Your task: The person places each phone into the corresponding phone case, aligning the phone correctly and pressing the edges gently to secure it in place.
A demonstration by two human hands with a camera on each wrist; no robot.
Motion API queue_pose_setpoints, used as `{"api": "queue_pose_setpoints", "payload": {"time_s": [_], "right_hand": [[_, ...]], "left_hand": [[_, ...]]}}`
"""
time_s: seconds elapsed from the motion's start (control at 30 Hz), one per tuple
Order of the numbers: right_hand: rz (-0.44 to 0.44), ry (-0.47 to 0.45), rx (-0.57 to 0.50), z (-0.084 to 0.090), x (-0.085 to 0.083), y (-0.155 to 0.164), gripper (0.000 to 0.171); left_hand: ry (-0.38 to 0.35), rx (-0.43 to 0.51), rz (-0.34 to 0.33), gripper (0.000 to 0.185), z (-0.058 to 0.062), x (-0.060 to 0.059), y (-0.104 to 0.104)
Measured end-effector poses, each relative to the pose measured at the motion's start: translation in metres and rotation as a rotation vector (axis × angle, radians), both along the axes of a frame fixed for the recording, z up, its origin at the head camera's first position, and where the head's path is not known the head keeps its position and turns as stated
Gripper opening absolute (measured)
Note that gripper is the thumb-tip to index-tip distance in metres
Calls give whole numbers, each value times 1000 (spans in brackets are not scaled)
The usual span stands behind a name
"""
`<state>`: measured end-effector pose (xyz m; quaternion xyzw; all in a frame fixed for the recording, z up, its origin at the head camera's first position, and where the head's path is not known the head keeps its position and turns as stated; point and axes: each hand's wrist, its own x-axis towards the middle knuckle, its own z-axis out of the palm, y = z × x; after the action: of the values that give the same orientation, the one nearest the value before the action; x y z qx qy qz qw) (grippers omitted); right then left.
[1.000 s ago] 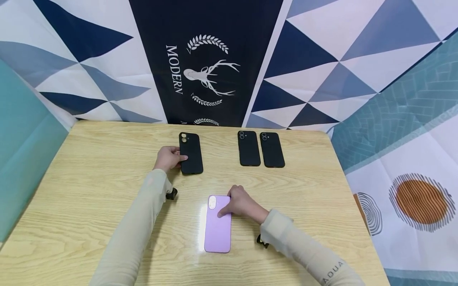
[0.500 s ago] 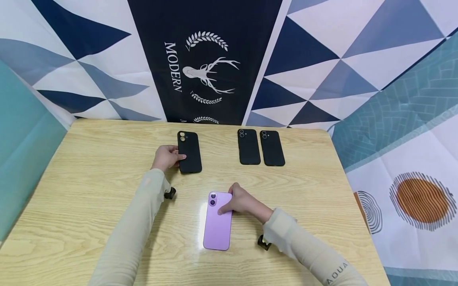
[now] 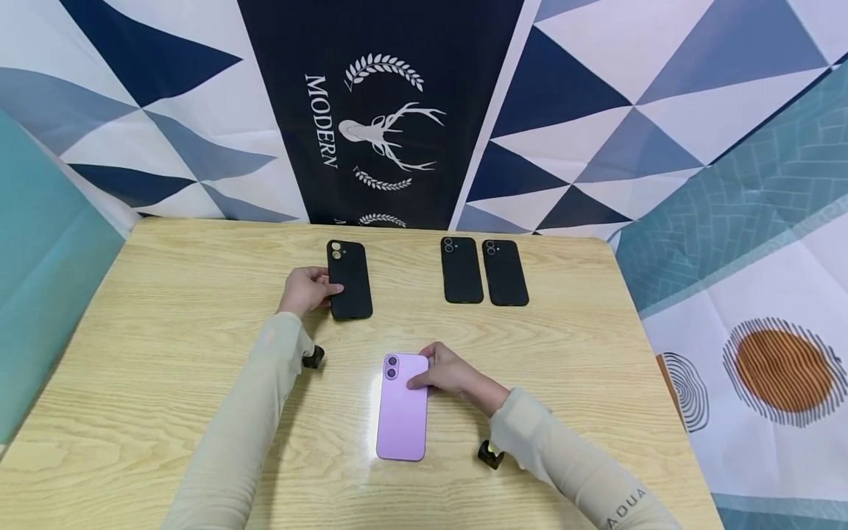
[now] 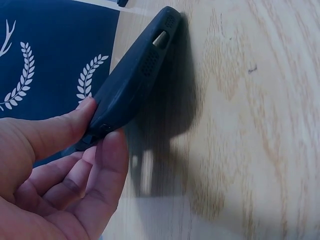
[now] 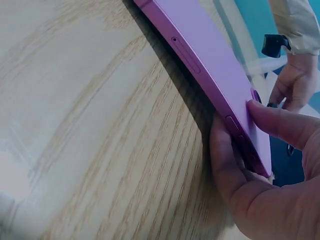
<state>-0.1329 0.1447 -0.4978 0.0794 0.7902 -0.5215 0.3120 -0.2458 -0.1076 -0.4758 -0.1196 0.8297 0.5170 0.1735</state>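
Observation:
My left hand (image 3: 307, 291) pinches the left long edge of a black phone case (image 3: 351, 283) near the back of the table. In the left wrist view, thumb and fingers clasp the black case (image 4: 135, 75), which is tilted, its speaker and port cut-outs showing at the far end. Light shows through the case's camera holes in the head view. Nearer the front, my right hand (image 3: 453, 370) grips a lilac phone (image 3: 402, 412) by its right edge, thumb on its back. The phone's back and two lenses face up. From the right wrist, the phone (image 5: 205, 60) shows side buttons, with fingers under its edge.
Two more black phone cases (image 3: 462, 271) lie side by side at the back right of the wooden table (image 3: 165, 353). A patterned cloth (image 3: 384, 110) hangs behind the table's far edge. Small black devices (image 3: 491, 455) are strapped at both wrists.
The lilac phone has shifted slightly away from me, and its lenses, washed out by glare a second ago, now show clearly. My left hand keeps its hold on the black case.

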Motion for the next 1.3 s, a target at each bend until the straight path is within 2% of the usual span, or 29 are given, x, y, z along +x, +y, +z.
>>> {"api": "queue_pose_setpoints", "payload": {"time_s": [0.27, 0.43, 0.53, 0.67, 1.03, 1.3], "right_hand": [[10, -6, -4, -1, 2, 1, 31], [33, -17, -79, 0, 3, 4, 17], [31, -19, -115, 1, 5, 5, 14], [1, -59, -138, 1, 6, 3, 18], [18, -148, -300, 0, 9, 4, 32], [22, -127, -326, -8, 8, 8, 35]], "left_hand": [[-4, 4, 2, 54, 0, 0, -1], [-15, 41, 12, 55, -2, 1, -2], [-22, 89, 23, 55, -2, 1, -3], [-33, 129, 28, 56, -3, 1, -4], [-41, 173, 23, 60, -1, 2, -5], [-57, 203, 14, 60, 7, 6, -9]]}}
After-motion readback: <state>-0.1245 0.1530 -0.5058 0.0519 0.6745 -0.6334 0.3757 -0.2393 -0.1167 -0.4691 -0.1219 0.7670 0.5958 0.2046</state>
